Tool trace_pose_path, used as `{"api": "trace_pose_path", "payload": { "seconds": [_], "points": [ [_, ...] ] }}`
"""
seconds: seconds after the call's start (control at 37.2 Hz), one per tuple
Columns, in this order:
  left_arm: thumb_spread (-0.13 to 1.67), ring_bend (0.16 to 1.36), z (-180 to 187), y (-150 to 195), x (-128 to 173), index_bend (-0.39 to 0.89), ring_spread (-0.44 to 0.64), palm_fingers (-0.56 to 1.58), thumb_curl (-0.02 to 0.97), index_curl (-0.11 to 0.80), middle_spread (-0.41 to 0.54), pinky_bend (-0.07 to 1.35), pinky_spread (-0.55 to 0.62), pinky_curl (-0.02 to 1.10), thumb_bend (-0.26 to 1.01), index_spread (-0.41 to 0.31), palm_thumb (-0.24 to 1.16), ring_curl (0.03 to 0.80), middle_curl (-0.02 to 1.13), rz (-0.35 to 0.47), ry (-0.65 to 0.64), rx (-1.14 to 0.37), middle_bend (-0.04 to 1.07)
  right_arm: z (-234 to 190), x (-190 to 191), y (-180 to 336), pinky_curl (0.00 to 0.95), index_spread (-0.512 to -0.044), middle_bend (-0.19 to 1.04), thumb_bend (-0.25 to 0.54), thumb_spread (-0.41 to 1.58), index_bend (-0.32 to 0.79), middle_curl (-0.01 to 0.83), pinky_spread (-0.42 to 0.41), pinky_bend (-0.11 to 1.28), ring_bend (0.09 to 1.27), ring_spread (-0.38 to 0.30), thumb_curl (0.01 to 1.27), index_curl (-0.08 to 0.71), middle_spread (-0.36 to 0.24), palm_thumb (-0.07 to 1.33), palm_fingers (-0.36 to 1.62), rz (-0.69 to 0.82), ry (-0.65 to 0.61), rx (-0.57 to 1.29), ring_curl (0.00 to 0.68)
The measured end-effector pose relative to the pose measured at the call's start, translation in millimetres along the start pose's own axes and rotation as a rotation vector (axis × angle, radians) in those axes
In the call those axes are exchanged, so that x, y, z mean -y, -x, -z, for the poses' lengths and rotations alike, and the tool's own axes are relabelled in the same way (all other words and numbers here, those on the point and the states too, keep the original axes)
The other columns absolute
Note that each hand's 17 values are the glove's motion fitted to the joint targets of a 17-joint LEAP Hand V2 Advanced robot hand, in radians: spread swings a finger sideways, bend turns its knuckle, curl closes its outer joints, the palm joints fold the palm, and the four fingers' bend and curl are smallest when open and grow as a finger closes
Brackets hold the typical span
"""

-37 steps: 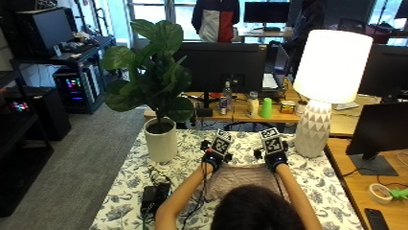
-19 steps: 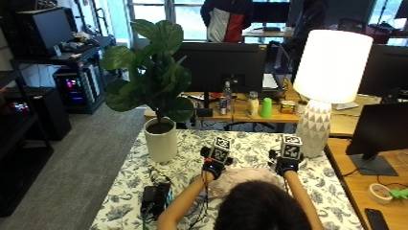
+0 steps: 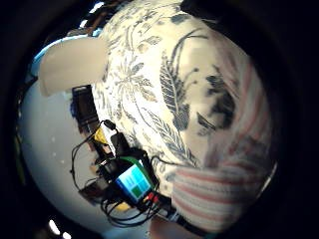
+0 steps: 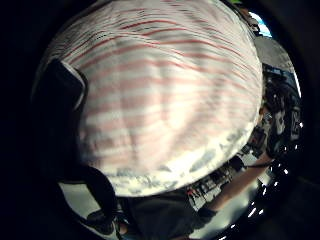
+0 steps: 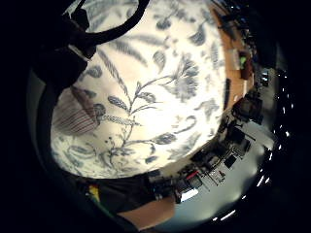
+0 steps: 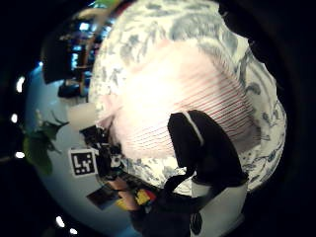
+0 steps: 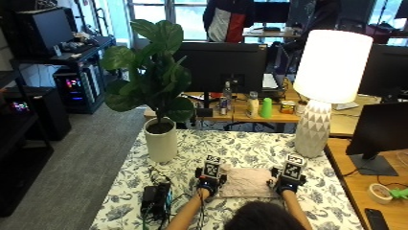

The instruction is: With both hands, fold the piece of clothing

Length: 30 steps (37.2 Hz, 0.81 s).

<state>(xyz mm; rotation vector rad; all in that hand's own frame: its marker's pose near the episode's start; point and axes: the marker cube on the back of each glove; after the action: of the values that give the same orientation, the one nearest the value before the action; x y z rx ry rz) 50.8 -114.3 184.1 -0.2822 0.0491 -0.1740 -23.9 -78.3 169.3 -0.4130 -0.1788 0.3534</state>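
Shirt [image 7: 247, 181], low centre of frame on tablecloth [image 7: 255, 148], long axis left-right between left hand [image 7: 208, 182] and right hand [image 7: 287, 182], equally near. Finger state: cannot tell.

The outside camera sits above and behind my head, facing forward over the desk [image 7: 191, 143]. My four palm cameras look down from close range; all share the floral desk cloth and striped clothing [image 7: 245, 181].

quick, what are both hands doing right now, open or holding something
Left hand: at the left edge of the striped garment; fingers cannot be told.
Right hand: at its right edge; fingers cannot be told.
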Motion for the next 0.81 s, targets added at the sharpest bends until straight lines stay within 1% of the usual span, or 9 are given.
{"api": "trace_pose_path", "payload": {
  "seconds": [0.13,0.19,0.3,0.32,0.38,0.54,0.62,0.67,0.81],
  "points": [
    [1.45,0.56,-27,14,19,0.19,0.45,0.03,0.084,0.396,0.358,0.56,0.41,0.35,-0.01,0.023,0.04,0.323,0.28,0.082,0.033,-0.072,0.14,-24,-5,1,0.389,-0.320,0.32,-0.007,1.20,0.08,0.457,0.088,0.62,0.54,-0.027,0.20,0.148,-0.033,0.47,0.57,-0.162,-0.132,-0.142,0.407],
    [1.46,0.55,-31,16,20,0.14,0.47,-0.01,0.063,0.383,0.365,0.57,0.42,0.36,-0.03,0.020,-0.03,0.316,0.28,0.081,0.057,-0.119,0.16,-31,-4,0,0.388,-0.308,0.31,-0.014,1.19,0.08,0.454,0.063,0.63,0.54,-0.028,0.21,0.149,-0.035,0.47,0.58,-0.185,-0.149,-0.174,0.406],
    [1.46,0.54,-33,18,19,0.14,0.51,-0.05,0.050,0.370,0.368,0.56,0.44,0.35,-0.03,0.011,-0.05,0.307,0.28,0.063,0.084,-0.109,0.17,-40,-10,-7,0.383,-0.288,0.30,-0.010,1.18,0.11,0.448,0.026,0.63,0.52,-0.031,0.22,0.160,-0.034,0.49,0.62,-0.290,-0.143,-0.252,0.394],
    [1.46,0.54,-34,18,18,0.11,0.51,-0.08,0.043,0.358,0.374,0.57,0.44,0.35,-0.04,0.013,-0.07,0.307,0.28,0.065,0.093,-0.101,0.17,-41,-12,-9,0.389,-0.275,0.28,0.004,1.19,0.16,0.443,-0.008,0.64,0.52,-0.047,0.23,0.178,-0.036,0.52,0.70,-0.313,-0.148,-0.274,0.392],
    [1.46,0.54,-34,16,17,0.11,0.53,-0.08,0.034,0.348,0.379,0.57,0.45,0.35,-0.04,0.012,-0.08,0.301,0.27,0.058,0.099,-0.102,0.17,-42,-14,-10,0.380,-0.261,0.27,0.015,1.19,0.15,0.438,-0.048,0.64,0.52,-0.066,0.24,0.185,-0.046,0.55,0.79,-0.333,-0.153,-0.300,0.384],
    [1.46,0.54,-35,7,15,0.12,0.55,-0.08,0.012,0.323,0.396,0.57,0.46,0.34,-0.04,0.009,-0.08,0.294,0.27,-0.088,0.133,-0.159,0.16,-40,-3,-5,0.393,-0.236,0.26,0.021,1.21,0.08,0.444,-0.140,0.65,0.57,-0.123,0.25,0.187,-0.061,0.62,0.94,-0.308,-0.298,-0.270,0.404],
    [1.45,0.54,-35,7,16,0.12,0.56,-0.08,0.001,0.314,0.399,0.56,0.47,0.34,-0.04,0.009,-0.08,0.291,0.26,-0.111,0.108,-0.165,0.17,-46,40,1,0.400,-0.229,0.31,0.044,1.20,0.08,0.462,-0.188,0.66,0.56,-0.143,0.27,0.184,-0.083,0.69,1.06,-0.200,-0.450,-0.187,0.409],
    [1.45,0.54,-35,6,16,0.12,0.56,-0.08,-0.005,0.308,0.401,0.56,0.47,0.34,-0.04,0.008,-0.08,0.289,0.26,-0.129,0.116,-0.171,0.17,-59,73,1,0.412,-0.228,0.34,0.050,1.18,0.08,0.477,-0.207,0.67,0.57,-0.149,0.29,0.189,-0.096,0.72,1.13,-0.151,-0.483,-0.152,0.420],
    [1.45,0.54,-35,4,15,0.13,0.57,-0.07,-0.008,0.296,0.398,0.55,0.47,0.34,-0.04,0.008,-0.07,0.286,0.26,-0.158,0.118,-0.175,0.16,-70,83,7,0.435,-0.224,0.36,0.085,1.13,0.10,0.492,-0.236,0.69,0.62,-0.160,0.33,0.205,-0.117,0.85,1.22,-0.105,-0.541,-0.180,0.447]
  ]
}}
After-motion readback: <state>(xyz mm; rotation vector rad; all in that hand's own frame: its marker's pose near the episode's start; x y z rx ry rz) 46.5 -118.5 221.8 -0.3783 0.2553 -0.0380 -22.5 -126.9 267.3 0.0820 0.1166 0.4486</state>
